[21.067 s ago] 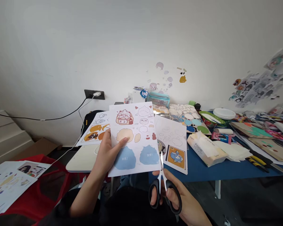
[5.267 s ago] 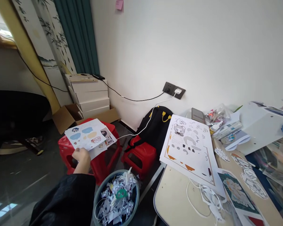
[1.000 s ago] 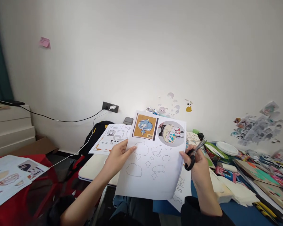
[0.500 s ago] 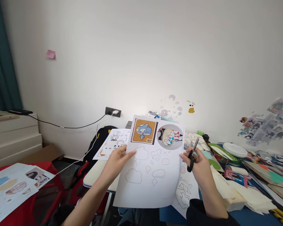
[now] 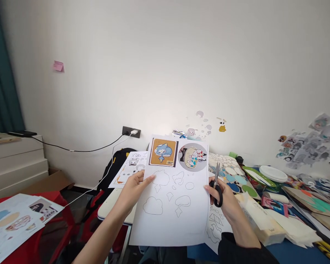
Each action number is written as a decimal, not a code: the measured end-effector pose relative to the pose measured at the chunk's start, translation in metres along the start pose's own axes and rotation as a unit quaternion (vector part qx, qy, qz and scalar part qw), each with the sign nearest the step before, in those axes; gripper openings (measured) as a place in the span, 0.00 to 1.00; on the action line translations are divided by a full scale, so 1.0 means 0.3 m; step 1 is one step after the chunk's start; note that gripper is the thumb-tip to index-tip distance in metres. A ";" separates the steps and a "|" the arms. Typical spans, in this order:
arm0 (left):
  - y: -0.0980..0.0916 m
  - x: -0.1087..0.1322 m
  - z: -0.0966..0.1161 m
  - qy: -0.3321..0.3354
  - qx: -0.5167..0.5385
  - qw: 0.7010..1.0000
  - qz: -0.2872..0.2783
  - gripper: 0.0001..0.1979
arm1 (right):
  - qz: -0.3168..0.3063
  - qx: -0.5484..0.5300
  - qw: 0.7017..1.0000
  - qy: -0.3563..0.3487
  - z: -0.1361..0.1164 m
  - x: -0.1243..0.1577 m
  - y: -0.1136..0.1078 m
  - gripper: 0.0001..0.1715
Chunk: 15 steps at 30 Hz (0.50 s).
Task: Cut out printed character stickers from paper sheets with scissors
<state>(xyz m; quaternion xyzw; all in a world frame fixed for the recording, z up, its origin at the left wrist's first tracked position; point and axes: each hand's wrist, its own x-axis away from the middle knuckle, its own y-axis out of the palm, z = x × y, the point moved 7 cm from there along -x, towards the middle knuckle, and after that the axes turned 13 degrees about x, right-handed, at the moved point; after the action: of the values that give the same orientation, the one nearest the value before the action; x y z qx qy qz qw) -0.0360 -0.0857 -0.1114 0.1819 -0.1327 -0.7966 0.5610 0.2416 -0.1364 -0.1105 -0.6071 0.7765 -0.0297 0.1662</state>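
A white sheet (image 5: 170, 227) with two coloured pictures at its top and pencil-like outlines of shapes below is held up in front of me. My left hand (image 5: 134, 189) pinches its left edge, thumb on the front. At the right edge, my right hand (image 5: 222, 194) grips the sheet between thumb and fingers and also holds black-handled scissors (image 5: 217, 179), their blades pointing up and slightly parted. Behind the sheet's lower right hangs or lies another sheet with line drawings (image 5: 216, 223), partly hidden.
Printed sheets (image 5: 15, 223) lie on a red chair at left. A white cable (image 5: 107, 170) runs to a wall socket (image 5: 131, 132). At right are a tissue pack (image 5: 264, 223), a white lid (image 5: 273, 173), cut-out shapes (image 5: 235, 176) and cardboard (image 5: 313, 201).
The held sheet has shifted slightly left and now faces me more squarely. My right hand has moved left with it, and the scissors have turned more upright.
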 end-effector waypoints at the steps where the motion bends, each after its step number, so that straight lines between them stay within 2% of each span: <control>1: -0.004 0.000 0.000 -0.001 0.004 1.000 0.001 0.17 | -0.002 0.004 1.000 0.000 -0.003 0.002 0.003 0.21; 15: -0.018 0.012 0.015 0.008 0.014 1.000 0.014 0.20 | 0.048 0.006 0.999 -0.008 -0.022 0.010 0.024 0.22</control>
<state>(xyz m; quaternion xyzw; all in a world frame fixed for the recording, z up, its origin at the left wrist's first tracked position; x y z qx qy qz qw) -0.0437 -0.0873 -0.1103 0.1942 -0.1420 -0.7854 0.5704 0.2323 -0.1384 -0.1069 -0.5681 0.8033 -0.0211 0.1775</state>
